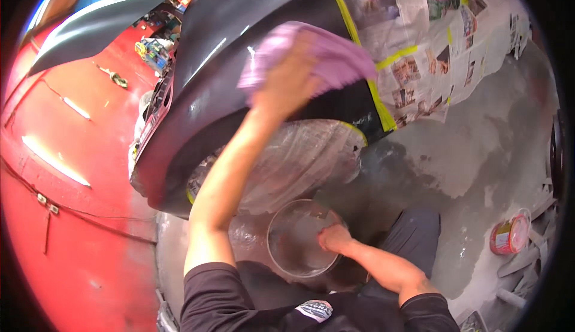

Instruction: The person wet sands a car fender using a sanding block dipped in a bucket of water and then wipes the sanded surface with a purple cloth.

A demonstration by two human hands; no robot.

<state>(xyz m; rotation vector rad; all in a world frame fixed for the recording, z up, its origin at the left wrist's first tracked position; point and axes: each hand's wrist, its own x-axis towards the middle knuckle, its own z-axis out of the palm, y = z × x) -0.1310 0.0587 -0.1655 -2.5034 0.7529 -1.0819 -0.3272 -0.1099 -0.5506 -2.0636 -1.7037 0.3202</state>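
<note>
My left hand point(287, 83) is stretched out over a dark grey car fender point(209, 62), slightly blurred by motion. Under its palm and fingers is a pink-purple cloth point(341, 59), spread against the upper part of the panel. Below, my right hand point(335, 238) is closed at the right side of a round bucket point(269, 251) of cloudy water on the floor. A thin greyish piece seems to show by its fingers, too unclear to name. Beneath the fender arch, a wheel point(293, 158) is wrapped in plastic film.
Newspaper point(413, 44) covers the car's side, edged with yellow masking tape point(380, 104). A raised hood point(102, 23) stands at the far left before a red wall point(66, 152). On the wet concrete floor point(455, 158), a small red bucket point(509, 236) stands near scattered grey scraps point(524, 269).
</note>
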